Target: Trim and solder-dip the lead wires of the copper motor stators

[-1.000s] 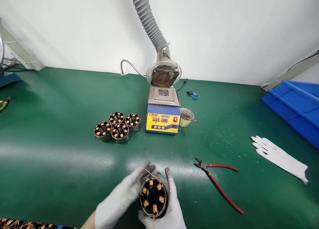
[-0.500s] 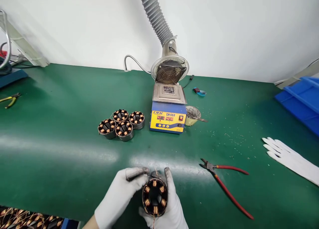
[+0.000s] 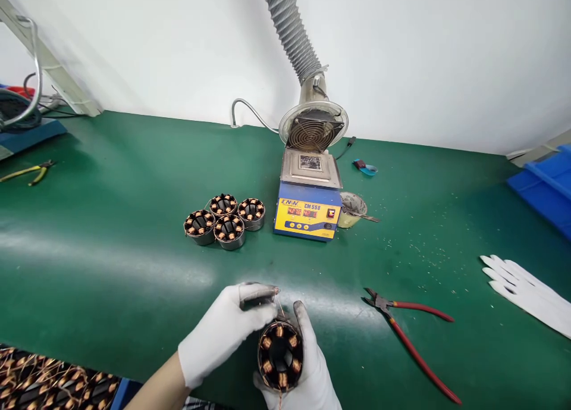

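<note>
My right hand (image 3: 310, 368), in a white glove with darkened fingertips, is wrapped round a ring-shaped motor stator (image 3: 281, 355) with copper coils and a black core. The stator's open face is turned up towards me. A thin copper wire (image 3: 281, 306) rises from its far rim, and twisted wire hangs from its near side. At the upper wire is my left hand (image 3: 227, 321), also gloved, its dark fingertips closed at the wire's end. Several similar stators (image 3: 229, 228) stand in a cluster further back on the green bench.
Behind stands a blue and yellow solder pot (image 3: 307, 216) under an exhaust hood (image 3: 314, 121), beside a small cup (image 3: 350, 210). Red-handled cutters (image 3: 413, 344), a spare white glove (image 3: 526, 291) and blue bins (image 3: 546, 187) are right. Yellow pliers (image 3: 33, 172) lie left; a bin of wired stators (image 3: 53, 380) is lower left.
My left hand has moved right and slightly up, to the wire at the stator's far rim. My right hand still holds the stator. The whole view has shifted slightly.
</note>
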A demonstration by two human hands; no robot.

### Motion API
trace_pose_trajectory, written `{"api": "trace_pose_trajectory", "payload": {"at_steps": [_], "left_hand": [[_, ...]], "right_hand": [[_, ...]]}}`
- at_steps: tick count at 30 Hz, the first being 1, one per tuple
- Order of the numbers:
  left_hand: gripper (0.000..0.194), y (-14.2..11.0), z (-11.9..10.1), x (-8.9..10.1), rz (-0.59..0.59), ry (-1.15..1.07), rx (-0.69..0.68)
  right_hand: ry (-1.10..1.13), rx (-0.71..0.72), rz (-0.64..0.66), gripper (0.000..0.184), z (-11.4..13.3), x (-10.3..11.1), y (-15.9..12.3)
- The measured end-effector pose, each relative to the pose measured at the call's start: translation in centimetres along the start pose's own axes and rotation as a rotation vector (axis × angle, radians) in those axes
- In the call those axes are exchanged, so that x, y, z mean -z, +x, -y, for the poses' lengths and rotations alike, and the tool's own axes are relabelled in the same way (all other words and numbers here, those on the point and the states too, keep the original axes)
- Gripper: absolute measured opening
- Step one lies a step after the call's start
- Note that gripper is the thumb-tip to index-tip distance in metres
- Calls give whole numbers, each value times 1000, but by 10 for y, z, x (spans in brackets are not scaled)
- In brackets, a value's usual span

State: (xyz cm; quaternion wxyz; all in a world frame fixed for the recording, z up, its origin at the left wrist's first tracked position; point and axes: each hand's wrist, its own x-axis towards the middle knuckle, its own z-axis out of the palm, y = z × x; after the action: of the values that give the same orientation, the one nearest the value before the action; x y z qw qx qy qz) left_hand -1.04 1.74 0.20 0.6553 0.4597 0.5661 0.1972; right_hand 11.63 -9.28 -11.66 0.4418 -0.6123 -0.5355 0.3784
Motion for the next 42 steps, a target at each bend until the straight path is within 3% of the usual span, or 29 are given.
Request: {"api": "trace_pose_trajectory", "payload": {"at_steps": [8,12,18,21,23,25,27,30,32,35,37,42], "left_hand": [[18,-3,5,-20,-25,-262,21],[25,-7,11,-27,-116,-325,9],[24,-4,21,-27,-264,-248,-88],[49,-2,16,-28,-179,-215,-59],[31,0,10,-28,-25,-198,-19],[17,3,5,-27,42,-223,12],[23,7,2,-23,-11,-308,-20],[31,10,0,-11,-217,-483,-155],[34,9,-2,-5,-277,-451,-166],[34,4,-3,-3,-98,-200,-56],[21,1,0,-7,-19,-135,-31],[15,2,9,-20,-84,-212,-42]], "right_hand": [[-53,3,10,97,-28,-13,0],[-55,-10,16,85,-36,-20,1],[-41,13,-9,93,-28,-17,1],[-52,25,-21,101,-19,-13,1],[-67,31,-28,105,-14,-11,1],[-71,37,-26,107,-9,-10,2],[-68,42,-22,107,-6,-8,3],[-55,38,-14,106,-2,-4,2],[-53,30,-10,105,0,-2,1],[-77,4,-21,104,4,0,1],[-93,-25,-29,106,6,0,1],[-66,-38,-11,104,5,-2,0]]}}
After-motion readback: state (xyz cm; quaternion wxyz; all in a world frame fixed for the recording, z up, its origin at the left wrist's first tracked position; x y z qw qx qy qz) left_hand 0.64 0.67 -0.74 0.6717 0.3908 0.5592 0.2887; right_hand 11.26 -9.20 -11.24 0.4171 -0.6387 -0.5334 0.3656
